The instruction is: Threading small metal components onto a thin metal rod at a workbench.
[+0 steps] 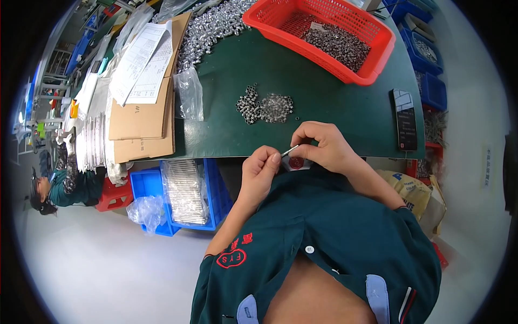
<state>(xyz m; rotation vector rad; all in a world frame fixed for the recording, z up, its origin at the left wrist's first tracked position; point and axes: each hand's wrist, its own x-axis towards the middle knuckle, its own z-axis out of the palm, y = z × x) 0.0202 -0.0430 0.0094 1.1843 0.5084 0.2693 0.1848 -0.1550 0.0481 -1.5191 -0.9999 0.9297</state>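
Note:
A thin, short metal rod (290, 150) is pinched between my two hands just off the table's near edge. My left hand (259, 171) grips its lower end with thumb and curled fingers. The upper end sits between the thumb and forefinger of my right hand (327, 147). Beyond the hands, two small heaps lie side by side on the green table (345, 113): darker metal rings (249, 106) on the left and paler small metal parts (277, 108) on the right. One loose ring (297, 118) rests near the right heap.
A red plastic basket (382, 56) of small metal parts stands at the far right, with a phone (404, 120) nearer. Left lie cardboard (137, 121), papers (141, 67), a plastic bag (189, 96) and silver parts (218, 27). Below is a blue crate (217, 194); another person (67, 181) sits left.

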